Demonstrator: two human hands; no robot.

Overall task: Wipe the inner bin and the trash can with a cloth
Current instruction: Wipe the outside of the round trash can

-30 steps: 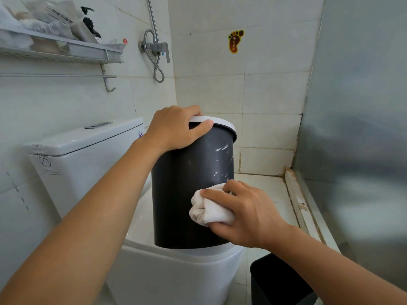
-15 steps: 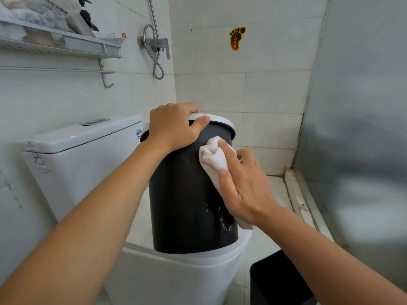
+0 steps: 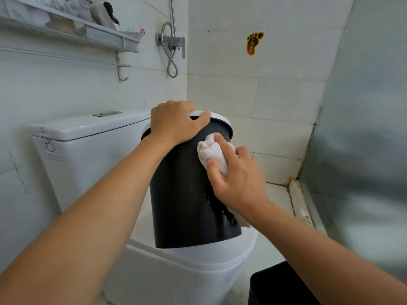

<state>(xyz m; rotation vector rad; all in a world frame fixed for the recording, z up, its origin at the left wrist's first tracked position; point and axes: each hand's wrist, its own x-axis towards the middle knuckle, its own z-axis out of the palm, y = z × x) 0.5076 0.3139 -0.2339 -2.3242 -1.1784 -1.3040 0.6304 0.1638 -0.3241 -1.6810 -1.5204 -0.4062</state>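
Both forearms bare, no sleeves, rings or watch on left hand or right hand

The inner bin is matte black with a white rim; the cloth is white. The toilet is white, the wall sticker yellow, red and brown.
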